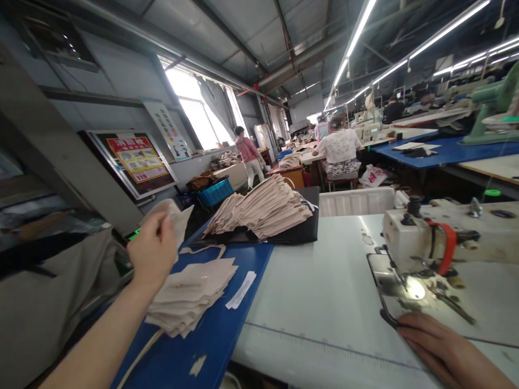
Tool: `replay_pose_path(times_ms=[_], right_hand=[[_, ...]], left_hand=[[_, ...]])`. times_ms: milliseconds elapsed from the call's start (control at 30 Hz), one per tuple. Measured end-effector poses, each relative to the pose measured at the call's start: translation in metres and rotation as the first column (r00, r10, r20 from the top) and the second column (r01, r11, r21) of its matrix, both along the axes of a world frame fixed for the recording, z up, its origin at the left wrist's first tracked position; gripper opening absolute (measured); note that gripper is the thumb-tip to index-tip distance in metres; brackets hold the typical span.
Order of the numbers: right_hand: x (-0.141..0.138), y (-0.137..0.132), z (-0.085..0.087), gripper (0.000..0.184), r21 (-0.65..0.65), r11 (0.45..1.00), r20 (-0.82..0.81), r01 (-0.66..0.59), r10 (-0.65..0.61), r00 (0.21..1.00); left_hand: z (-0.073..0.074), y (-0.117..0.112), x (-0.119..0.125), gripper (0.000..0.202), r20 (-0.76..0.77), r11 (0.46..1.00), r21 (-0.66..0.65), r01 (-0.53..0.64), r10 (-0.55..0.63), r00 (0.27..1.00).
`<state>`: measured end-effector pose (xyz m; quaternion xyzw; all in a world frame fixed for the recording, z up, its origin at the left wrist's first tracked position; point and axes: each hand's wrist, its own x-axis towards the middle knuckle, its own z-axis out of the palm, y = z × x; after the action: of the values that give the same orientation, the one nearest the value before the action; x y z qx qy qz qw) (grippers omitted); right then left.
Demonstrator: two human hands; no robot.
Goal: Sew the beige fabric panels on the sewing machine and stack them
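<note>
My left hand [152,246] is raised over the blue table section, its fingers closed on a beige fabric piece [183,221] that sticks out beyond the knuckles. Below it lies a stack of beige fabric pieces [190,294] with a loose fabric strip [141,356] trailing from it. At the lower right, my right hand [441,346] rests flat by the metal plate of a sewing machine [421,243], fingers stretched out and nothing seen in them. The machine's lamp lights the needle area just beyond those fingertips.
A larger pile of beige pieces [267,208] lies on a black board [310,216] behind the stack. A white paper strip [241,290] lies on the blue surface [231,324]. Farther off are a blue basket [217,192], a seated person [338,146] and a standing person [247,151].
</note>
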<state>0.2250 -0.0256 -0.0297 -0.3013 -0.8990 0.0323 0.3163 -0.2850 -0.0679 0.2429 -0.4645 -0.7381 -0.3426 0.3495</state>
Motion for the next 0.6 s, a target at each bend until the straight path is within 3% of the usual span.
replay_pose_path(times_ms=[33,100,200,300,367,400,467,533,600], right_hand=[[-0.001,-0.001,0.001,0.025,-0.029,1.0,0.009,0.003,-0.002,1.0],[-0.003,-0.002,0.003,0.025,-0.083,0.997,0.009,0.004,-0.003,1.0],[-0.006,-0.005,0.009,0.027,-0.141,0.99,-0.014,0.004,-0.006,1.0],[-0.008,-0.007,0.017,0.028,-0.165,0.986,-0.025,0.005,-0.009,1.0],[-0.009,-0.008,0.022,0.03,-0.157,0.988,-0.028,0.005,-0.01,1.0],[-0.009,-0.009,0.025,0.03,-0.144,0.99,-0.033,0.009,-0.013,0.999],[-0.012,-0.013,0.03,0.032,-0.129,0.991,-0.032,0.033,-0.037,0.999],[-0.016,-0.018,0.034,0.031,-0.14,0.99,-0.006,0.032,-0.033,0.999],[-0.023,-0.024,0.036,0.028,-0.174,0.985,0.046,0.015,-0.007,0.999]], left_hand=[[-0.008,0.002,0.021,0.042,-0.083,0.995,-0.023,0.102,-0.103,0.991],[-0.039,0.004,0.068,0.036,-0.217,0.938,-0.144,0.317,-0.342,0.914],[-0.12,0.005,0.143,0.039,-0.231,0.745,-0.427,0.512,-0.637,0.735],[-0.21,0.001,0.215,0.039,-0.097,0.511,-0.675,0.533,-0.777,0.623],[-0.255,-0.003,0.251,0.033,-0.078,0.468,-0.695,0.546,-0.804,0.589],[-0.27,-0.004,0.264,0.031,-0.073,0.454,-0.69,0.563,-0.818,0.57],[-0.286,-0.005,0.28,0.031,-0.054,0.432,-0.663,0.612,-0.842,0.536],[-0.288,-0.003,0.285,0.031,-0.025,0.399,-0.634,0.663,-0.867,0.498],[-0.283,-0.001,0.283,0.032,-0.034,0.4,-0.589,0.702,-0.88,0.473]])
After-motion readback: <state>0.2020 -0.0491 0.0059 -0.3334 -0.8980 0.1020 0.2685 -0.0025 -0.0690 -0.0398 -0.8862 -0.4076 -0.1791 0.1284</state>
